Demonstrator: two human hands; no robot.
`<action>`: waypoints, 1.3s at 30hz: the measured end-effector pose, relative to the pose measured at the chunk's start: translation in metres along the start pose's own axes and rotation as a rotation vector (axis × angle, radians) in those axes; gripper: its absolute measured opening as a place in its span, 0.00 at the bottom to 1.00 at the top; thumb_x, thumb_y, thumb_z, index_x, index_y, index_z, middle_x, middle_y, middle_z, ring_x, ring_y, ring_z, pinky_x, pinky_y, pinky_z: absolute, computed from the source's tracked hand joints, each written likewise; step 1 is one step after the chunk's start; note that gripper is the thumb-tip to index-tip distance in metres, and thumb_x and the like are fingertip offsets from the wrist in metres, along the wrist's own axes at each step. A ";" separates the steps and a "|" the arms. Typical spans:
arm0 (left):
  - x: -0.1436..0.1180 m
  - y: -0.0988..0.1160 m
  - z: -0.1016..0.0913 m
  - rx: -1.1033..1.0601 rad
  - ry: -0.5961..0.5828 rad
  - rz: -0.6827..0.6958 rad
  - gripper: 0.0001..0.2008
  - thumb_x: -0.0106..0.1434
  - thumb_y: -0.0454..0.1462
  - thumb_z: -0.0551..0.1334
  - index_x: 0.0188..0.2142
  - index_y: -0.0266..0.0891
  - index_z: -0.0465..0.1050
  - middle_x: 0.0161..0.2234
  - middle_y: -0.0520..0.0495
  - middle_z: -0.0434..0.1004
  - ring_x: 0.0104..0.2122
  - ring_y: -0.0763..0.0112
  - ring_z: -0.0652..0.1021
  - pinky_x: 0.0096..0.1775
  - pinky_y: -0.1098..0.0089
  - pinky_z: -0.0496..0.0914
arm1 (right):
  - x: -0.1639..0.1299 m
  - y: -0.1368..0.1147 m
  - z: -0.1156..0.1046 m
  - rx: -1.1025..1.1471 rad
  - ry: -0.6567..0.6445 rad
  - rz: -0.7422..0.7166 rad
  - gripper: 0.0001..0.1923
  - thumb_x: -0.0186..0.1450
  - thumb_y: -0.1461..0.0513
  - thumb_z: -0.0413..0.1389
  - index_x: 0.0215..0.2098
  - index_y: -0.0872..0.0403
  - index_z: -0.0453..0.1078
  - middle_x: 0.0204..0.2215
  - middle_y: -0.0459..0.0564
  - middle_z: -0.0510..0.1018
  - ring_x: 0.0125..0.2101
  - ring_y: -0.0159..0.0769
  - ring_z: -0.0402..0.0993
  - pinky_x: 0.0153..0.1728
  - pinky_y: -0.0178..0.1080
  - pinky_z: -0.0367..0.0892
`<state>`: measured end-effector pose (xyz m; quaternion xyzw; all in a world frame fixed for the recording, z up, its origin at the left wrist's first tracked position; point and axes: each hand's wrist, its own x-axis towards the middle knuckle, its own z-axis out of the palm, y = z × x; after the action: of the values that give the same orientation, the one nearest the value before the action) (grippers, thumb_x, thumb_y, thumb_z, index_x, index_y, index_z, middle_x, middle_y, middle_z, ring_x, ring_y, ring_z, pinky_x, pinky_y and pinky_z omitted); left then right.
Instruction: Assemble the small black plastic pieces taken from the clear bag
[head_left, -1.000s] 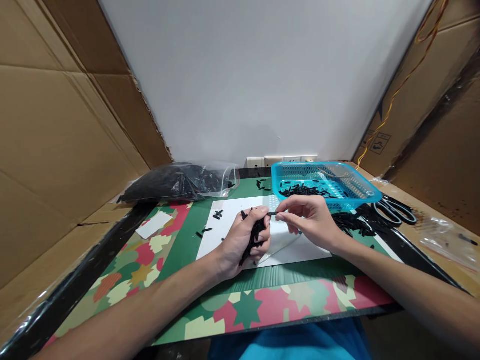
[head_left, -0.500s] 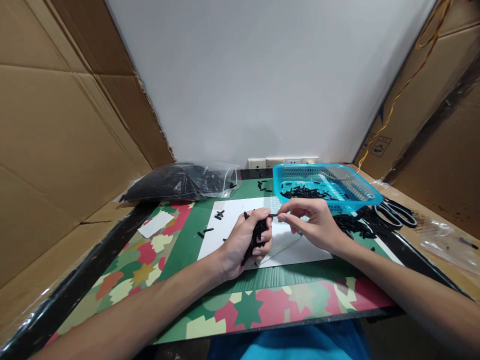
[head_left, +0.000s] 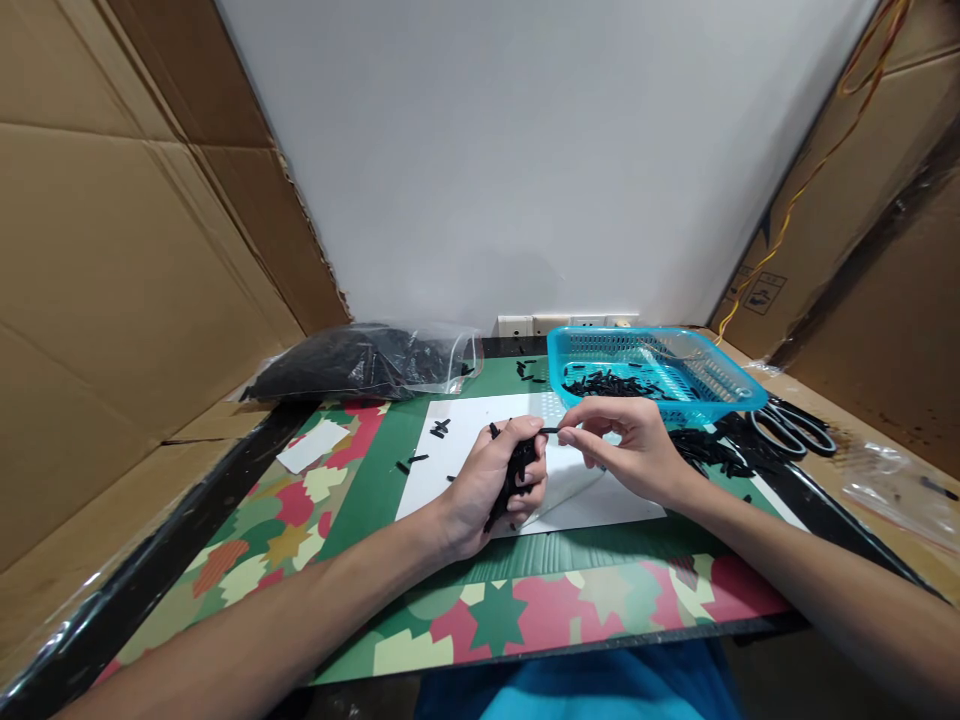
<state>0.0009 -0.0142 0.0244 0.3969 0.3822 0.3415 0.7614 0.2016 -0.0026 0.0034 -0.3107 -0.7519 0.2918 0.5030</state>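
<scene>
**Feeding one piece from the fistful**

Over the white sheet, our left hand clenched a bundle of black pieces; our right hand pinched a single piece. Next called for steady alignment. Beyond stood the blue basket.

Both forearms are bare from elbow to wrist; no sleeves, gloves, watch or rings are visible. The left hand and right hand are bare. A bright blue garment covers the lap, below the desk edge.
</scene>
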 end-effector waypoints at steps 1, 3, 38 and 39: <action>0.000 0.000 0.000 -0.003 -0.004 0.003 0.16 0.66 0.50 0.65 0.30 0.42 0.67 0.17 0.61 0.60 0.12 0.81 0.58 0.13 0.79 0.53 | 0.000 0.000 0.000 -0.006 0.000 -0.007 0.09 0.72 0.59 0.63 0.35 0.54 0.79 0.27 0.46 0.81 0.19 0.27 0.72 0.21 0.32 0.67; 0.000 -0.001 -0.001 -0.008 -0.014 0.011 0.17 0.66 0.49 0.65 0.30 0.42 0.66 0.17 0.61 0.60 0.12 0.81 0.58 0.12 0.79 0.53 | 0.000 -0.001 0.000 -0.019 0.002 -0.025 0.08 0.72 0.60 0.63 0.36 0.54 0.79 0.27 0.46 0.81 0.19 0.26 0.72 0.21 0.31 0.67; 0.003 -0.008 -0.003 0.040 -0.068 0.062 0.21 0.66 0.52 0.68 0.30 0.41 0.65 0.17 0.61 0.59 0.12 0.82 0.59 0.13 0.81 0.52 | -0.004 0.004 0.007 -0.235 0.091 -0.351 0.08 0.73 0.70 0.59 0.41 0.51 0.75 0.35 0.49 0.83 0.33 0.34 0.78 0.29 0.35 0.73; 0.004 -0.008 -0.003 0.045 -0.077 0.068 0.21 0.66 0.52 0.68 0.30 0.41 0.65 0.17 0.61 0.59 0.11 0.82 0.59 0.13 0.81 0.52 | -0.004 0.004 0.007 -0.237 0.086 -0.343 0.08 0.73 0.70 0.59 0.41 0.51 0.74 0.35 0.49 0.82 0.32 0.34 0.77 0.30 0.35 0.73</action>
<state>0.0015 -0.0138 0.0147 0.4394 0.3463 0.3428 0.7547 0.1965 -0.0041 -0.0042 -0.2475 -0.8005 0.0979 0.5370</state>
